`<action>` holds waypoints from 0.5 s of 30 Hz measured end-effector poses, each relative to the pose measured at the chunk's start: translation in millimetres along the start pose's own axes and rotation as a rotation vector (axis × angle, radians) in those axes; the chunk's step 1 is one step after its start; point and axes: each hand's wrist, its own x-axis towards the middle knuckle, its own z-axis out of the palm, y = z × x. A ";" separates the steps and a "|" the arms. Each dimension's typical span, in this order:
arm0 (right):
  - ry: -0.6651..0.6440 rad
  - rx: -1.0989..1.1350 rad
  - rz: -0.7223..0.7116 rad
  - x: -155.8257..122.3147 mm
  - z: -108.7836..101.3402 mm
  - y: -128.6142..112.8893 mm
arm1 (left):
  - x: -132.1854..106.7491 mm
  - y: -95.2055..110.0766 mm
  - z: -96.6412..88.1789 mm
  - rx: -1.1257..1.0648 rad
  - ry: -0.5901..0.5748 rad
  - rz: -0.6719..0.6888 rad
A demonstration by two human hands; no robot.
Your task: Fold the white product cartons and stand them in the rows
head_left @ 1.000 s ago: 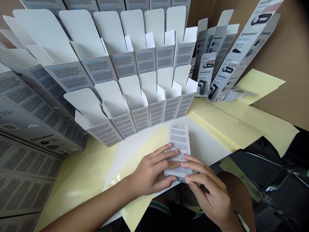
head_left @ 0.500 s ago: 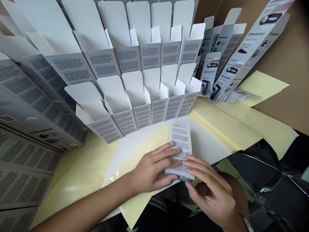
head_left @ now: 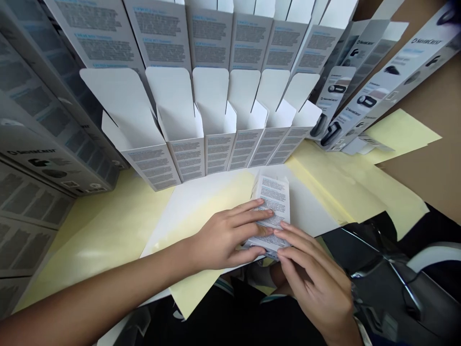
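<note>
Curling left hand, right hand (carton between)

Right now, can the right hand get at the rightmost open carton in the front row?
Probably yes: the right hand rests on a lying carton, but only flat sheets lie between it and the open carton.

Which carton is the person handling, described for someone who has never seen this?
Find the rows of upright open cartons. In front of them, on a white sheet, one carton lies flat under the left hand and right hand. Unlike its standing neighbours, it lies down, its text panel facing up.
</note>
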 end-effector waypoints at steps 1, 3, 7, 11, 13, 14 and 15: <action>0.004 -0.004 0.002 -1.2 1.4 -0.8 | -0.3 -0.1 0.0 0.002 -0.001 -0.001; 0.015 -0.005 0.010 -3.3 3.9 -2.2 | -1.0 -0.5 0.3 0.008 -0.003 -0.006; 0.032 0.040 0.033 -5.8 6.6 -3.1 | -2.6 -1.7 1.2 0.011 -0.006 -0.009; 0.034 0.083 0.056 -7.2 6.5 -2.3 | -2.8 -2.0 1.5 0.012 -0.003 -0.014; 0.034 0.094 0.062 -8.0 5.9 -1.6 | -2.6 -1.8 1.4 0.012 -0.003 -0.014; 0.031 0.096 0.063 -8.4 5.5 -1.3 | -2.4 -1.7 1.4 0.012 -0.004 -0.015; 0.029 0.096 0.065 -8.7 5.2 -1.1 | -2.3 -1.6 1.3 0.013 -0.006 -0.017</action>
